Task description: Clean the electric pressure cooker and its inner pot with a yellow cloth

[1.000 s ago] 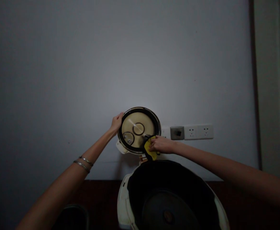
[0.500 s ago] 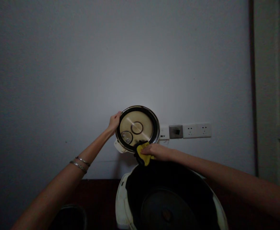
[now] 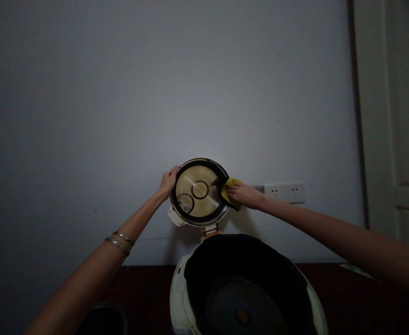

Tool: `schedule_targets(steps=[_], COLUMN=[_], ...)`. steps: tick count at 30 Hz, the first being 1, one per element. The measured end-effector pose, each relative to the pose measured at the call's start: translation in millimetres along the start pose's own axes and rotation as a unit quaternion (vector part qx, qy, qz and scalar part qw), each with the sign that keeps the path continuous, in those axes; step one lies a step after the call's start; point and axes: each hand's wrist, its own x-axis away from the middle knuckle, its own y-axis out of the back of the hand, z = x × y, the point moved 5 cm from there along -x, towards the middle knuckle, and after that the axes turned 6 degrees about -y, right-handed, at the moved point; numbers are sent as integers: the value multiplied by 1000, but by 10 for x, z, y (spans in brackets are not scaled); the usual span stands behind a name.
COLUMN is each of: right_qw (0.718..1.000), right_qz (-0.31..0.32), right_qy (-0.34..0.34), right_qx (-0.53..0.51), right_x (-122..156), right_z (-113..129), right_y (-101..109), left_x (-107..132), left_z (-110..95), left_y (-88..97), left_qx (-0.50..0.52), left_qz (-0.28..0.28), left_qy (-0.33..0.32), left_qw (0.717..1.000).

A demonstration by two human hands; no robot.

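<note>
A round hinged lid [image 3: 200, 179] stands raised at the back of a white electric cooker [image 3: 181, 302], its metal inner face toward me. My left hand [image 3: 169, 180] grips the lid's left rim, with the fingers partly hidden behind it. In my right hand [image 3: 242, 193] is a yellow cloth [image 3: 227, 188] with a dark side, pressed on the lid's right rim. Below the lid, the cooker's dark round cavity [image 3: 246, 298] lies open, with a small round spot at its bottom centre.
Behind the cooker is a pale wall [image 3: 120, 116] with power sockets [image 3: 284, 192] right of the lid. A dark round pot [image 3: 103, 321] sits at lower left on the dark red table [image 3: 141, 288]. At far right stands a door [image 3: 407, 139].
My right hand and the cloth have moved up and right, from the lid's lower edge to its right rim. The hinge below the lid now shows. My left hand keeps its hold.
</note>
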Motion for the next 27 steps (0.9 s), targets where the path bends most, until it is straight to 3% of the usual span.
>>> schedule_targets(steps=[5, 12, 17, 22, 27], right_qw=[996, 964, 937, 929, 937], right_qz=[64, 110, 180, 228, 232], right_qy=[-18, 33, 75, 58, -31], right_qx=[-60, -239, -290, -285, -260], right_x=[132, -96, -205, -240, -151], right_z=[495, 907, 1114, 1074, 699], right_y=[-306, -208, -361, -506, -563], left_x=[-26, -23, -36, -50, -44], left_z=[-23, -26, 12, 41, 58], left_y=[-8, -11, -7, 4, 16], left_qx=[-17, -25, -33, -28, -15], left_qz=[-5, -2, -7, -6, -6], left_qy=[-2, -9, -6, -7, -12], left_qw=[1000, 1000, 999, 1000, 1000])
